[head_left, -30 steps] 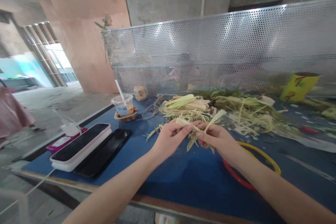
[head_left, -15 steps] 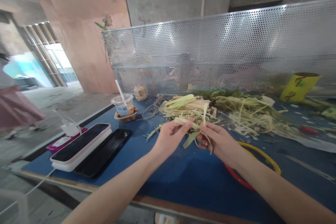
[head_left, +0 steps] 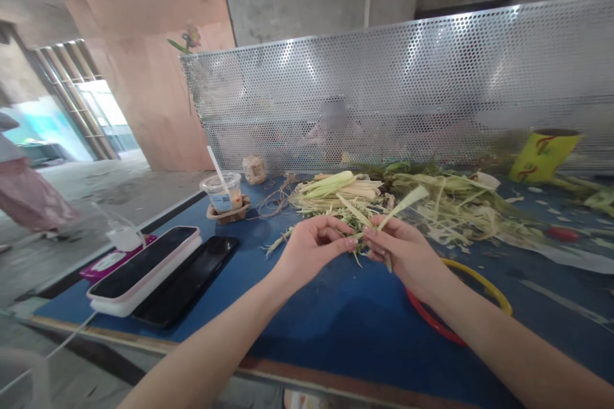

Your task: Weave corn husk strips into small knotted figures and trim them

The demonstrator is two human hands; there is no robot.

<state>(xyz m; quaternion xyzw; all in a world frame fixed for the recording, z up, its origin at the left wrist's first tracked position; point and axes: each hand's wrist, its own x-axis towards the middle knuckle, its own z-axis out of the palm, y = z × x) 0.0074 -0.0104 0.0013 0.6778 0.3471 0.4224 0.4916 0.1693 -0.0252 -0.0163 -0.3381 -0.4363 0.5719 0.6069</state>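
Observation:
My left hand (head_left: 311,248) and my right hand (head_left: 403,250) meet over the blue table, fingertips almost touching. Both pinch pale green corn husk strips (head_left: 403,206), which cross between the thumbs. One strip fans up to the right above my right hand, and another slants up to the left. A short end hangs below my right fingers. My hands partly hide where the strips meet. Just behind them lies a stack of corn husks (head_left: 330,188), with thin shredded bits at its front.
Loose husk scraps (head_left: 455,204) spread to the right near a yellow tube (head_left: 544,156). A red and yellow ring (head_left: 499,294) lies under my right forearm. At left are phones (head_left: 187,284), a drink cup (head_left: 223,192) and twine (head_left: 275,201). A perforated metal screen (head_left: 384,89) stands behind; someone walks at far left.
The husk strips have shifted: one now points up to the right, and the loose leaf below my hands no longer shows. My left fingers have moved closer to the crossing. The view shifted slightly.

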